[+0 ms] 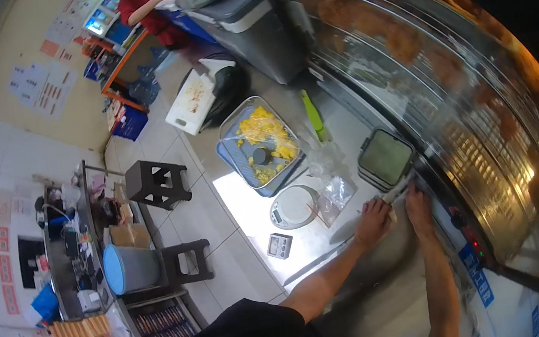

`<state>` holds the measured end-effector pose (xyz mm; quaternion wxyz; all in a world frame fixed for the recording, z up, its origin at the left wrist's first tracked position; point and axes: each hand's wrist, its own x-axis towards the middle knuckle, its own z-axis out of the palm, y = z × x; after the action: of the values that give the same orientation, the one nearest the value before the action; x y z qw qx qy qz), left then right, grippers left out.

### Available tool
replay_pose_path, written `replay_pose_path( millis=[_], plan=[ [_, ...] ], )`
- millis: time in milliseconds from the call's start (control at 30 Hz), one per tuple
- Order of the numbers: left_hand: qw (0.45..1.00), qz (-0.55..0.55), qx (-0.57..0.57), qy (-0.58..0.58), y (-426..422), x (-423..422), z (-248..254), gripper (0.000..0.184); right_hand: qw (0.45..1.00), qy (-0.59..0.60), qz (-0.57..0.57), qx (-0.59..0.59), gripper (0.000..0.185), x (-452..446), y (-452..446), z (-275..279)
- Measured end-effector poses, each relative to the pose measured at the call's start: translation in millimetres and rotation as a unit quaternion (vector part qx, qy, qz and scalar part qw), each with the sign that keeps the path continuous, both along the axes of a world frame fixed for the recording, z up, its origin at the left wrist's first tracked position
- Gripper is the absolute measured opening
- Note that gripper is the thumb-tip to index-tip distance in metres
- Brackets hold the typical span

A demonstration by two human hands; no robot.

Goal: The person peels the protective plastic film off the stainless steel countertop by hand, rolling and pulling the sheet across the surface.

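My left hand (373, 221) has its fingers curled down over a small pale item (391, 212) at the counter's edge; what exactly it grips is too small to tell. Close beside it, my right hand (417, 207) is near the glass case's base, its fingers bent and partly hidden. Just beyond both hands stands a square container (386, 158) with greenish contents. Clear plastic bags (337, 191) lie left of the hands, next to a round white scale (295, 206) and a small timer (279, 245).
Farther along are a tray (224, 133) of yellow food, a green-handled tool (313, 114), and a white cutting board (192, 103). The lit glass case (436, 74) borders the right. Stools (157, 184) stand left; a co-worker in red (155, 11) is at the back.
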<state>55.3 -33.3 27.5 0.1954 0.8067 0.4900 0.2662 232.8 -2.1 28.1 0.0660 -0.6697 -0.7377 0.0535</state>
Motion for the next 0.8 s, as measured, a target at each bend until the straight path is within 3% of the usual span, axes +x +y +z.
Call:
replay_pose_path(
  millis=[67,200,267,367,400,533,567,600,633,667,700,800],
  plan=[
    [1.000,-0.017,0.016,0.009,-1,0,0,0.027,0.998,0.036,-0.058,-0.017,0.029,-1,0,8],
    [1.000,-0.016,-0.002,-0.009,1,1,2,0.027,0.998,0.054,0.009,0.012,0.025,4,6,31],
    [1.000,-0.012,0.008,-0.004,-3,0,0,0.027,0.997,0.066,-0.002,-0.036,0.025,4,9,31],
    [1.000,-0.022,0.007,-0.006,-2,0,4,0.029,0.996,0.056,0.045,-0.060,0.024,34,21,-23],
    [1.000,-0.025,0.005,-0.004,-1,1,4,0.029,0.990,0.068,0.109,-0.054,0.022,54,28,-56],
    [0.999,-0.035,-0.017,-0.003,0,0,-21,0.031,0.981,0.143,0.059,-0.116,0.021,33,31,-37],
    [0.995,-0.063,-0.077,-0.006,3,-3,-15,0.030,0.980,0.139,0.040,-0.138,0.021,30,25,-39],
    [0.998,-0.054,-0.023,-0.025,2,-2,-33,0.028,0.985,0.075,0.038,-0.151,0.023,25,20,-22],
    [0.994,-0.023,-0.069,0.075,4,6,-23,0.028,0.981,0.152,0.009,-0.119,0.024,26,9,-27],
    [0.994,-0.050,-0.058,0.082,6,4,-26,0.030,0.986,0.143,0.009,-0.082,0.021,26,4,-30],
    [0.998,-0.040,-0.026,0.029,4,1,-26,0.031,0.993,0.107,0.024,-0.041,0.018,25,3,-27],
    [1.000,-0.016,0.021,0.012,4,0,-23,0.027,0.998,0.022,0.064,0.000,0.010,22,3,-30]
  ],
)
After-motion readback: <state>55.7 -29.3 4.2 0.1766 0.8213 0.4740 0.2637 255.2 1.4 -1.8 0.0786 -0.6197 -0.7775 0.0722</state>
